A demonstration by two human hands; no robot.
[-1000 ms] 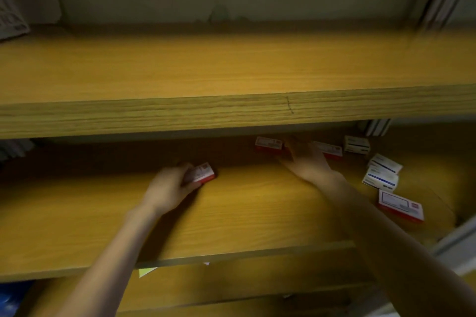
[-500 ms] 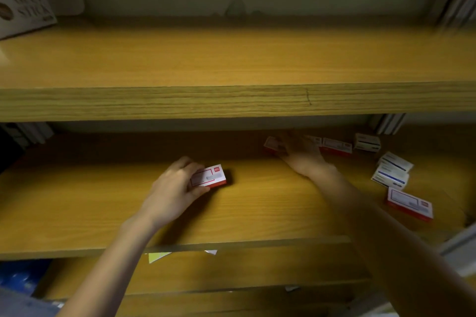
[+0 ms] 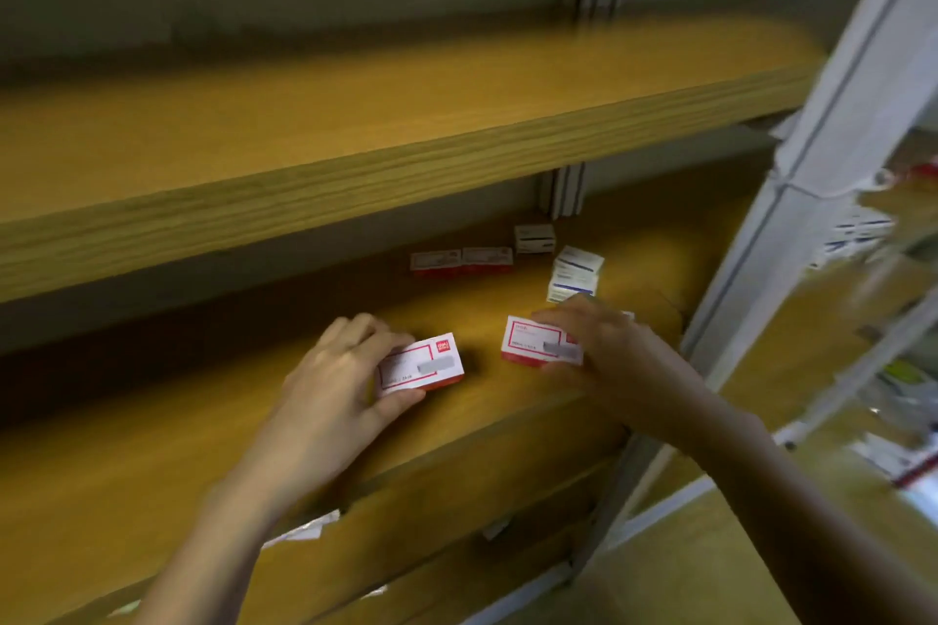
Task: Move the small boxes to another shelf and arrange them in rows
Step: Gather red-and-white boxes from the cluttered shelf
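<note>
My left hand [image 3: 330, 386] grips a small red-and-white box [image 3: 421, 365] between thumb and fingers, low over the middle wooden shelf [image 3: 152, 462]. To its right, my right hand [image 3: 604, 350] holds a second red-and-white box [image 3: 533, 340] near the shelf's front edge. At the back of this shelf two red-and-white boxes [image 3: 459, 260] lie side by side. A white box [image 3: 534, 238] stands behind them. Two blue-and-white boxes [image 3: 576, 272] lie just beyond my right hand.
The upper wooden shelf [image 3: 355, 127] overhangs the back of the middle one. A grey metal upright [image 3: 792, 198] runs down the right side. Beyond the upright are blurred goods [image 3: 858, 228] on neighbouring shelves. Paper scraps [image 3: 304, 528] hang below the shelf's front edge.
The camera swung right. My right hand came forward from the back row and now holds a red-and-white box near the front. My left hand keeps its box.
</note>
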